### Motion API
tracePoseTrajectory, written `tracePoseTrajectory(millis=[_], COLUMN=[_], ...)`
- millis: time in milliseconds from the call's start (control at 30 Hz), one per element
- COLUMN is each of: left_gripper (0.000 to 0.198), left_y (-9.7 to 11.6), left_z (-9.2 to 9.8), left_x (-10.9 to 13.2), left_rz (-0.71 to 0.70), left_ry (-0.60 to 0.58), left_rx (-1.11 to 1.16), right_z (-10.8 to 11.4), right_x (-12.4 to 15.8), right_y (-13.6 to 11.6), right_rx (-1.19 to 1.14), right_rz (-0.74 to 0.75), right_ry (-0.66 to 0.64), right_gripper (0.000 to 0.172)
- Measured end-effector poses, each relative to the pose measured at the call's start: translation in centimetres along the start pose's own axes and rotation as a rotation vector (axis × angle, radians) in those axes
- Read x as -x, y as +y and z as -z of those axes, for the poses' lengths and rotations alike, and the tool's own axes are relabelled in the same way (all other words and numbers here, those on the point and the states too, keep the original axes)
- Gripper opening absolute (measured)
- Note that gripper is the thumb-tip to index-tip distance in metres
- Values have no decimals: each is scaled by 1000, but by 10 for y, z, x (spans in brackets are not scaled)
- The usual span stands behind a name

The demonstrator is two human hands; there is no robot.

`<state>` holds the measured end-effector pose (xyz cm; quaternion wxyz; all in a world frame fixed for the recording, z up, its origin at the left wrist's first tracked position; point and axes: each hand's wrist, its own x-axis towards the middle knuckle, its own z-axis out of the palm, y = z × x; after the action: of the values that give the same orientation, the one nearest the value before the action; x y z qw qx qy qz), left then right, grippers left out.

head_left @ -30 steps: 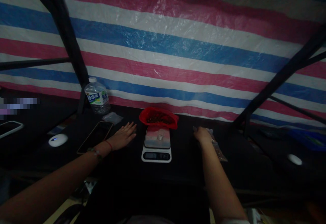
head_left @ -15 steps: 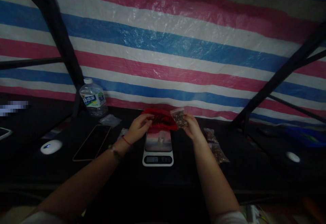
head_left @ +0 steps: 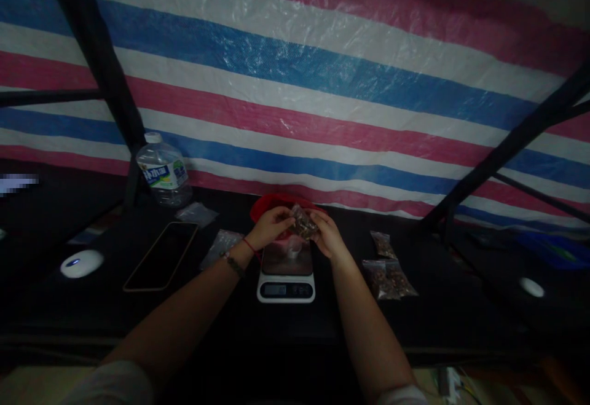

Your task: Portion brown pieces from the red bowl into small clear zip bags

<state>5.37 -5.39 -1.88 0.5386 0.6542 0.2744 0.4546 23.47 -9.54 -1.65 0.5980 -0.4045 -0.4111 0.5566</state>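
Between both hands is a small clear zip bag [head_left: 304,223] with brown bits inside, held above the back part of a white digital kitchen scale [head_left: 286,288]. My left hand [head_left: 271,227] pinches the bag's left side, fingers closed. On its right edge, my right hand [head_left: 328,233] is closed too. Behind them lies a red plastic bag [head_left: 265,205], partly covered by the hands. Several filled zip bags [head_left: 389,279] rest on the black table to the right of my right forearm.
Flat clear bags [head_left: 221,246] lie left of the scale, with a smartphone [head_left: 163,256] and a white computer mouse [head_left: 82,263] farther left. A large plastic bottle [head_left: 163,171] stands at the back left by a dark metal post. Striped sheeting [head_left: 295,110] hangs behind.
My right hand has brought the filled zip bag left and over the scale. My left hand has left the red bag's opening and now grips the zip bag as well.
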Motion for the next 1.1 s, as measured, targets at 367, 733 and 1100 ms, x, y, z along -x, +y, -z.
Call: tracePoseTrajectory(millis=[367,733,1100], left_gripper=[36,29,27], left_y=[-4,-4,-12], left_z=[8,3,0], left_x=[6,10,13], left_rz=[-33,12,70], left_ry=[318,256,25], left_rx=[222,-63,-99], right_z=[13,-2,-13], right_x=[16,17,17], right_y=[-1,10,9], right_rx=[618,628,731], right_rz=[82,198,369], right_ry=[-484,-310,-46], right_gripper=[43,21,23])
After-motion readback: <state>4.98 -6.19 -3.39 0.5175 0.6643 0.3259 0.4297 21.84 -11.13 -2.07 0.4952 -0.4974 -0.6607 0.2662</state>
